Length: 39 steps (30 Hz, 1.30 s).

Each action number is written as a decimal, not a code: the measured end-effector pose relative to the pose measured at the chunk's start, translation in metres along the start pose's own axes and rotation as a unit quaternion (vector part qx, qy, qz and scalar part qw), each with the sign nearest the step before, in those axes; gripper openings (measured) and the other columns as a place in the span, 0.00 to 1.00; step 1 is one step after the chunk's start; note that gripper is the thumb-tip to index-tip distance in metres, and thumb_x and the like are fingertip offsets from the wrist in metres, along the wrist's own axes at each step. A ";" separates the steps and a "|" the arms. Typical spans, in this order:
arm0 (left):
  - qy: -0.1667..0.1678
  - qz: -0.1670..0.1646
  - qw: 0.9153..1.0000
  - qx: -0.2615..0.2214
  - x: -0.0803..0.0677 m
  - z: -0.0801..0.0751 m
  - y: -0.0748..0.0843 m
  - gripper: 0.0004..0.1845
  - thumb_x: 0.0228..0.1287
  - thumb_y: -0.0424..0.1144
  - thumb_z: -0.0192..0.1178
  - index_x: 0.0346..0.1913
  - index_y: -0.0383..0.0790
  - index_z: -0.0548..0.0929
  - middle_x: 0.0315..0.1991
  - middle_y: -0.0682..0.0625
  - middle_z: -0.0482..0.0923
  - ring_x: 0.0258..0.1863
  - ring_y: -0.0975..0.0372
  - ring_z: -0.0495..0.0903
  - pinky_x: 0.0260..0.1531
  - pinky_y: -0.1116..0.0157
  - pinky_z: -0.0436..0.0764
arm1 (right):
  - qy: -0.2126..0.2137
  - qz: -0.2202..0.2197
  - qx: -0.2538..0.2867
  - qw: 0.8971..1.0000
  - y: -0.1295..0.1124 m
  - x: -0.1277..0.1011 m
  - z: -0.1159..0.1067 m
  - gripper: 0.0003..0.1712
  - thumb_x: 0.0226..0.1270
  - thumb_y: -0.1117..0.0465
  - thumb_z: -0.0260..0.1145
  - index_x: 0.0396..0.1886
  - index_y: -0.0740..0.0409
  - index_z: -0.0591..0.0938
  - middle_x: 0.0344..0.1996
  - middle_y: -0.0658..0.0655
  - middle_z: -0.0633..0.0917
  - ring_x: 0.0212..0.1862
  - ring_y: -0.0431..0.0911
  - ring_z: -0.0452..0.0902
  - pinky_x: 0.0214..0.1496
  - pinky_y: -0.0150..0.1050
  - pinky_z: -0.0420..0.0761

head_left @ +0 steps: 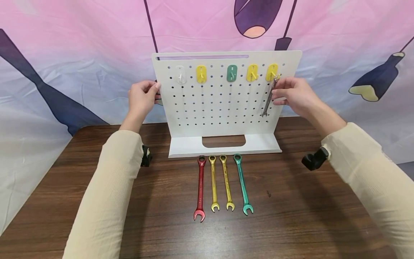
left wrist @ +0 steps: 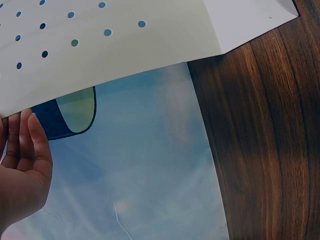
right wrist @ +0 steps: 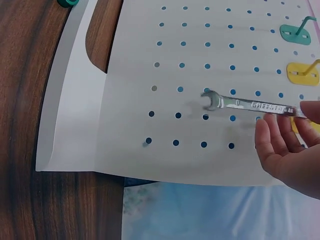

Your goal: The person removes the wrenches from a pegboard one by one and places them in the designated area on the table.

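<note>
A silver combination wrench [head_left: 268, 102] hangs from the fingers of my right hand [head_left: 295, 94], pinched near its ring end. That ring end overlaps the tip of the rightmost yellow hook [head_left: 271, 68] in the head view, while the open end points down along the white pegboard [head_left: 223, 130]. From the right wrist view, the wrench's open jaw [right wrist: 214, 101] lies close over the board's face, and the ring end is hidden by the hand. On the far side, my left hand [head_left: 142, 99] grips the pegboard's left edge, thumb in front and fingers toward the back.
Along the board top sit a white hook [head_left: 180, 75], two more yellow hooks [head_left: 201, 72] and a green hook [head_left: 231, 71]. On the brown table lie a red wrench [head_left: 201, 183], two yellow wrenches [head_left: 213, 183] and a green wrench [head_left: 242, 183]. A printed cloth [head_left: 97, 46] hangs behind.
</note>
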<state>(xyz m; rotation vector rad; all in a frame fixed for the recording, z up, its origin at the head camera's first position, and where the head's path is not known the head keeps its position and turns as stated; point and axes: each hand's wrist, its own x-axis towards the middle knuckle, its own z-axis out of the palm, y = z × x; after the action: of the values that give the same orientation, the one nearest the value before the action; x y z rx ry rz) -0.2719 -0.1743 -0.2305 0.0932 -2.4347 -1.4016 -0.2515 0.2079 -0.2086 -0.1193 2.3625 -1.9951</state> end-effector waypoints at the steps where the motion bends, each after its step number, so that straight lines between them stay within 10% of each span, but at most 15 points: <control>1: -0.001 -0.001 1.000 -0.001 0.000 0.000 0.000 0.19 0.67 0.47 0.51 0.48 0.35 0.80 0.34 0.50 0.77 0.33 0.64 0.77 0.40 0.63 0.80 | -0.003 -0.002 -0.015 1.000 0.000 -0.001 0.000 0.03 0.65 0.73 0.54 0.37 0.67 0.70 0.38 0.56 0.72 0.33 0.41 0.76 0.39 0.34 0.81; 39: 0.007 0.009 1.000 0.007 0.002 0.001 -0.003 0.19 0.67 0.47 0.50 0.47 0.35 0.80 0.33 0.50 0.77 0.30 0.67 0.76 0.38 0.66 0.80 | 0.007 -0.018 -0.007 1.000 -0.008 -0.025 -0.006 0.10 0.64 0.75 0.55 0.45 0.72 0.70 0.27 0.55 0.81 0.25 0.43 0.77 0.30 0.31 0.80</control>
<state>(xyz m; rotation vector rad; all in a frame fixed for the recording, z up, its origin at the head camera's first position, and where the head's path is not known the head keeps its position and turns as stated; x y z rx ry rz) -0.2743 -0.1751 -0.2331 0.0853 -2.4283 -1.3715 -0.2265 0.2146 -0.2003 -0.1500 2.4001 -2.0016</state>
